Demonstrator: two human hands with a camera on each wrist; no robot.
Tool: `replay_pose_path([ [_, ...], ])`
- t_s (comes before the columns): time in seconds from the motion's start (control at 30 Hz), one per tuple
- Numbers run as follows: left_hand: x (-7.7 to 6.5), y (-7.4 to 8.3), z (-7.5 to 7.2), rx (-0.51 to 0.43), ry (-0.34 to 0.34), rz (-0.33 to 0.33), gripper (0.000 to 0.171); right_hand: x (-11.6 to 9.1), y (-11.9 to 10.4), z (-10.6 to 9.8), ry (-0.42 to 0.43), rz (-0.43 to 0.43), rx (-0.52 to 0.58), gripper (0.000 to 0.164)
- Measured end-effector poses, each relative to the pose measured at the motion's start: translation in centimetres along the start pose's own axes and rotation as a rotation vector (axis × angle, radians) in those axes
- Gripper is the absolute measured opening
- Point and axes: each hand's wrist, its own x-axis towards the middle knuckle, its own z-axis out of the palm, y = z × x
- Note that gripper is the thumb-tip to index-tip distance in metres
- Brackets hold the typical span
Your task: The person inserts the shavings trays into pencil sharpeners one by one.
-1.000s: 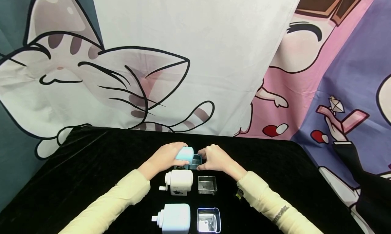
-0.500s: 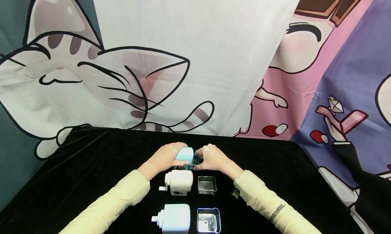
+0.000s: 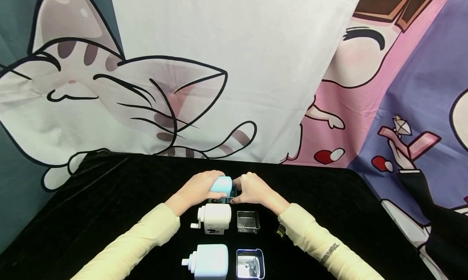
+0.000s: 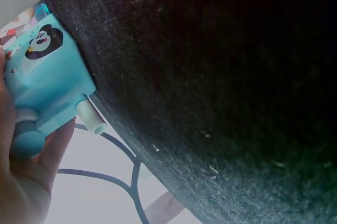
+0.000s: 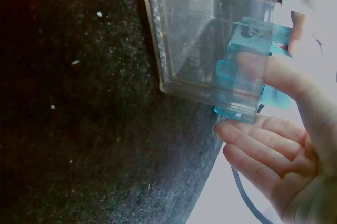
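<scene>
My left hand [image 3: 200,187] grips a blue crank pencil sharpener [image 3: 221,185] from above and its left side. In the left wrist view the sharpener [image 4: 52,71] shows a cartoon print and a pale crank handle [image 4: 90,117]. At its right side, my right hand [image 3: 256,189] pinches a clear blue drawer [image 3: 234,193] between thumb and fingers. Most of that drawer is inside the sharpener, with only a narrow part visible. In the right wrist view, a smoky clear drawer [image 5: 184,39] in the foreground overlaps the right thumb and the blue drawer.
Nearer the person stand a white crank sharpener [image 3: 216,217] and a pale blue one [image 3: 211,261]. Right of each lies a separate clear drawer, one smoky [image 3: 248,222] and one blue-rimmed [image 3: 250,263]. Black cloth [image 3: 146,190] covers the table; a printed curtain [image 3: 237,68] hangs behind.
My right hand has moved left, and the blue drawer has slid further into the sharpener. The left hand and the sharpener have stayed in place.
</scene>
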Motion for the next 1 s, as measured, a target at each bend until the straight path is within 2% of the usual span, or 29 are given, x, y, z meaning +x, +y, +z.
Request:
replay_pose_path([
  [0.33,-0.07,0.01,-0.06,0.016,0.002,0.007,0.054,0.11,-0.14,-0.14,-0.008,-0.006,0.005,0.026],
  [0.7,-0.1,-0.08,0.03,0.015,0.016,0.025,0.054,0.19,-0.06,-0.08,-0.026,0.015,0.012,0.031],
  [1.0,-0.03,-0.05,0.04,0.021,0.014,0.021,0.054,-0.06,-0.16,-0.19,-0.008,0.023,0.017,0.031],
])
